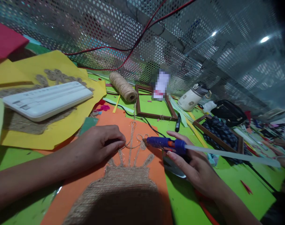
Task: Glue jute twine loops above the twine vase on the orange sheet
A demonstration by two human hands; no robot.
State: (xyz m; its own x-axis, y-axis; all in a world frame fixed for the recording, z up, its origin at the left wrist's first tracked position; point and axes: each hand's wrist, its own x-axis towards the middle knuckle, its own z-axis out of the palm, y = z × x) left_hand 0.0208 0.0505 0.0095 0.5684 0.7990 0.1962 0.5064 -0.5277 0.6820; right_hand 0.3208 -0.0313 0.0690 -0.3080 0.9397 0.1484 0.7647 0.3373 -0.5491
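My right hand (196,165) is wrapped round a blue hot glue gun (164,143), with a long translucent glue stick (226,153) jutting from its back. The gun's nozzle points left, at a small looped twine flower on the orange sheet (156,187). Closed in a pinch, my left hand (107,140) holds the jute twine (133,146) just left of that flower. Below, a vase shape of coiled twine (123,184) covers the sheet, with twine stems rising from its neck. A strand runs up to the twine roll (123,87).
A white power bank (48,101) lies on yellow paper (93,100) at left. Behind are a brown wooden frame (156,117), a black marker (178,122) and a white bottle (192,97). A second frame (239,143) with dark cloth and a black bag (230,112) sit right. Perforated metal stands behind.
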